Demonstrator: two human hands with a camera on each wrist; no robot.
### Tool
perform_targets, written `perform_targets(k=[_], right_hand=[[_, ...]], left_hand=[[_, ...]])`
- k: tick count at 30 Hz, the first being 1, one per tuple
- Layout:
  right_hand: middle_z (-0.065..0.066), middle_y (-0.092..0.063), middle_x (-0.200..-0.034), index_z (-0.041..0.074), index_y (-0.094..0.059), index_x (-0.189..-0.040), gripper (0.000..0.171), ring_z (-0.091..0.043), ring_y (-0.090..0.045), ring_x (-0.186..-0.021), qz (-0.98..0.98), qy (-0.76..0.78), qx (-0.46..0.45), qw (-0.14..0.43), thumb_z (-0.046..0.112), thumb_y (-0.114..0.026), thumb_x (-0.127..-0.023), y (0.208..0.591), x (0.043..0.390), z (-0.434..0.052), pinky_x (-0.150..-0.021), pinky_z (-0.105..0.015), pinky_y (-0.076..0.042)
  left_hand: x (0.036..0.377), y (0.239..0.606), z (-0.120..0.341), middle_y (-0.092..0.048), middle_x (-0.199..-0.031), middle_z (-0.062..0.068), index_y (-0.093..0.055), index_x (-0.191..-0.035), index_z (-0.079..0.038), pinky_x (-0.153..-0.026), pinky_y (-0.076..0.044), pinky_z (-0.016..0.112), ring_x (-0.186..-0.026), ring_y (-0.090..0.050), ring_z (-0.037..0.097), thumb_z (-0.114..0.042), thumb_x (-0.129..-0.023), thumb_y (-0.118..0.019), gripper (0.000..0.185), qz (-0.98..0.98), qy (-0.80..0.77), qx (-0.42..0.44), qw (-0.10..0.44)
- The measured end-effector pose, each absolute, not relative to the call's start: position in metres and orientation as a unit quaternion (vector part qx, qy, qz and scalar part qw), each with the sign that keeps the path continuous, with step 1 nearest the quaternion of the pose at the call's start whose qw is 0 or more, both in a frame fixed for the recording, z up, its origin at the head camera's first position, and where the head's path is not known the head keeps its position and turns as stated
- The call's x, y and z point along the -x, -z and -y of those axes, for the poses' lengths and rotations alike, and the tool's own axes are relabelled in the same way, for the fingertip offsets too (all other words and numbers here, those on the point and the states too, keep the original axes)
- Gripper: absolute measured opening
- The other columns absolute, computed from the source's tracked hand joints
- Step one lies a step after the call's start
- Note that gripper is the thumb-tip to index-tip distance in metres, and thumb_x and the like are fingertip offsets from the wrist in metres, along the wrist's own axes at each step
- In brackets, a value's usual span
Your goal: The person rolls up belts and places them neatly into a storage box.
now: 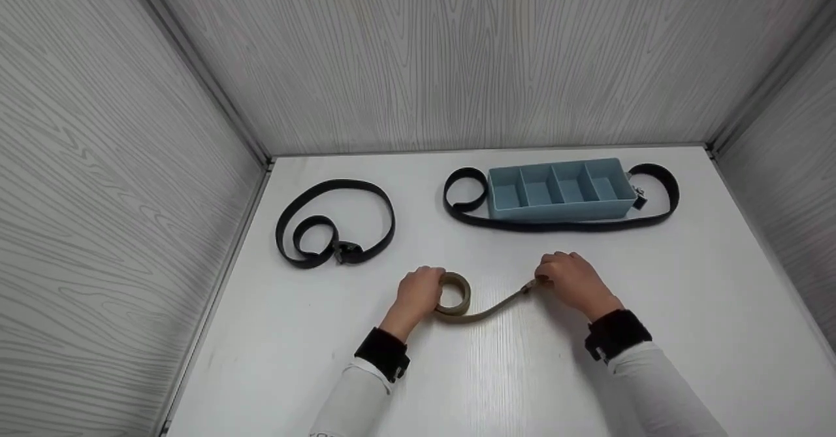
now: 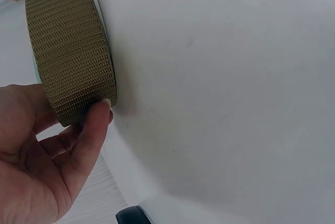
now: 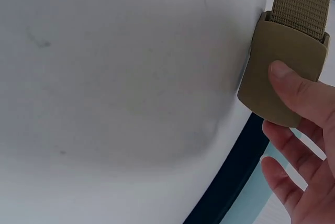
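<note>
An olive-tan webbing belt [image 1: 479,315] stands on its edge on the white table, partly wound into a loop at its left end. My left hand [image 1: 418,291] grips that loop from the left; in the left wrist view the fingertips [image 2: 97,116] press against the woven strap [image 2: 70,46]. At the belt's other end my right hand [image 1: 575,283] pinches the flat tan buckle [image 3: 282,69], with the thumb lying on its face. Between the two hands the strap runs in a shallow curve.
Behind the hands stands a blue four-compartment tray [image 1: 562,211], with a black belt [image 1: 555,226] curving round its front and ends. Another black belt [image 1: 392,218] lies coiled on the left. Wood-grain panels [image 1: 418,58] enclose the table's back and sides.
</note>
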State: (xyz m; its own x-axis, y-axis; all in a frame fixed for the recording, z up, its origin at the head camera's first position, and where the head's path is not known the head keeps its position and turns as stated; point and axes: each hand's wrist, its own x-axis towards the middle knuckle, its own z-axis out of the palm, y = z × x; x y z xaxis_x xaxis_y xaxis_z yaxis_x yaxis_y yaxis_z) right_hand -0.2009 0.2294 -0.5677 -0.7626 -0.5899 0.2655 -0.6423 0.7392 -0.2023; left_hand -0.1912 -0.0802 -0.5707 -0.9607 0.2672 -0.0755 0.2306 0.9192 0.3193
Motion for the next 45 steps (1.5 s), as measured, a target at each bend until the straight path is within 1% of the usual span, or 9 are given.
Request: perform_targets(k=[7,13,18,25,27,32,35,42,45], right_hand=[[0.000,-0.062,-0.076,0.016,-0.074,-0.078,0.018,-0.023,-0.060,-0.071,0.924,-0.156,-0.334,0.100,-0.001,-0.081,-0.074,0.573,0.200,-0.227,-0.061,-0.042,-0.047],[0.000,-0.061,-0.081,0.016,-0.076,-0.085,0.016,-0.022,-0.058,-0.077,0.921,-0.148,-0.347,0.096,0.003,-0.081,-0.076,0.575,0.200,-0.215,-0.063,-0.041,-0.045],[-0.005,-0.064,-0.096,0.012,-0.077,-0.096,0.026,-0.026,-0.059,-0.090,0.918,-0.141,-0.361,0.083,0.005,-0.085,-0.072,0.572,0.198,-0.207,-0.071,-0.044,-0.047],[-0.016,-0.057,-0.119,0.011,-0.070,-0.114,0.046,-0.034,-0.051,-0.116,0.916,-0.142,-0.373,0.039,-0.003,-0.082,-0.072,0.563,0.182,-0.193,-0.094,-0.052,-0.040],[-0.016,-0.056,-0.121,0.012,-0.070,-0.110,0.042,-0.033,-0.050,-0.117,0.907,-0.155,-0.390,0.031,0.011,-0.087,-0.072,0.562,0.175,-0.184,-0.097,-0.051,-0.039],[-0.010,-0.061,-0.109,0.015,-0.073,-0.087,0.024,-0.027,-0.056,-0.106,0.876,-0.152,-0.454,0.058,0.032,-0.081,-0.073,0.569,0.168,-0.163,-0.091,-0.045,-0.043],[-0.004,-0.062,-0.099,0.016,-0.074,-0.078,0.004,-0.022,-0.056,-0.094,0.877,-0.126,-0.453,0.101,0.020,-0.076,-0.077,0.575,0.172,-0.157,-0.082,-0.040,-0.045],[0.001,-0.060,-0.081,0.015,-0.072,-0.074,0.008,-0.020,-0.055,-0.077,0.879,-0.090,-0.438,0.167,0.009,-0.079,-0.073,0.583,0.186,-0.153,-0.072,-0.037,-0.041],[0.000,-0.060,-0.078,0.013,-0.070,-0.084,0.011,-0.020,-0.056,-0.074,0.866,-0.095,-0.456,0.183,0.009,-0.077,-0.076,0.585,0.188,-0.149,-0.072,-0.037,-0.042]], left_hand=[[0.194,0.569,0.080,-0.066,-0.089,0.003,-0.073,-0.103,-0.020,-0.068,-0.051,0.038,-0.085,-0.063,0.021,-0.006,-0.092,-0.062,0.021,-0.964,-0.136,-0.215,0.076],[0.196,0.570,0.074,-0.063,-0.085,0.000,-0.074,-0.105,-0.024,-0.067,-0.050,0.036,-0.081,-0.063,0.021,-0.016,-0.095,-0.063,0.016,-0.953,-0.110,-0.276,0.065],[0.199,0.570,0.069,-0.064,-0.084,0.002,-0.073,-0.104,-0.022,-0.065,-0.050,0.036,-0.080,-0.064,0.022,-0.014,-0.096,-0.059,0.018,-0.960,-0.111,-0.253,0.052],[0.206,0.571,0.065,-0.068,-0.090,0.006,-0.073,-0.100,-0.017,-0.070,-0.051,0.040,-0.086,-0.065,0.025,-0.009,-0.094,-0.056,0.019,-0.972,-0.118,-0.197,0.042],[0.208,0.571,0.064,-0.068,-0.091,0.008,-0.072,-0.100,-0.015,-0.070,-0.051,0.041,-0.087,-0.065,0.027,-0.010,-0.094,-0.055,0.019,-0.974,-0.122,-0.186,0.040],[0.207,0.569,0.064,-0.067,-0.088,0.009,-0.072,-0.099,-0.015,-0.067,-0.051,0.041,-0.082,-0.065,0.028,-0.010,-0.093,-0.055,0.019,-0.974,-0.125,-0.185,0.028],[0.206,0.568,0.066,-0.066,-0.084,0.006,-0.074,-0.098,-0.019,-0.063,-0.050,0.040,-0.078,-0.064,0.026,-0.010,-0.091,-0.058,0.019,-0.972,-0.117,-0.201,0.030],[0.208,0.569,0.066,-0.058,-0.077,-0.001,-0.074,-0.095,-0.024,-0.061,-0.045,0.034,-0.068,-0.054,0.019,-0.008,-0.087,-0.066,0.020,-0.953,-0.097,-0.284,0.046],[0.208,0.570,0.064,-0.057,-0.076,-0.002,-0.074,-0.093,-0.025,-0.061,-0.044,0.032,-0.066,-0.052,0.017,-0.010,-0.089,-0.064,0.018,-0.942,-0.091,-0.321,0.038]])
